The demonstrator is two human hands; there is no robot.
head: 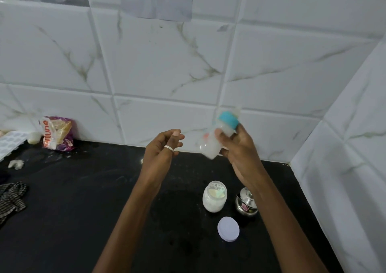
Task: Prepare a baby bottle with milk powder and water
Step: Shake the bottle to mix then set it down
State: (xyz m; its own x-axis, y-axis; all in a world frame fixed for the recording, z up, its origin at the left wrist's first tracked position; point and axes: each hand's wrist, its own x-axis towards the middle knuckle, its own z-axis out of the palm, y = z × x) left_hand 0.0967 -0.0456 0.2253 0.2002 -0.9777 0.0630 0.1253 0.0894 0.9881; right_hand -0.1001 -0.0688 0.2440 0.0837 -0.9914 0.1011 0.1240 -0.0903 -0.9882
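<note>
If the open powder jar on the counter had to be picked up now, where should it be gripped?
Grip the powder jar around its body below the neck, coming from its left, probably: it stands upright and uncapped, and the steel pot crowds its right side.

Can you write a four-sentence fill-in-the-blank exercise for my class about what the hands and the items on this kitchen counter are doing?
1. The baby bottle is held in the person's ____ hand.
2. The collar on the bottle is coloured ____.
3. The powder jar stands open, and its lid lies on the ____.
4. The left hand wears a ____ on one finger.

Missing words: right; blue; counter; ring
</note>
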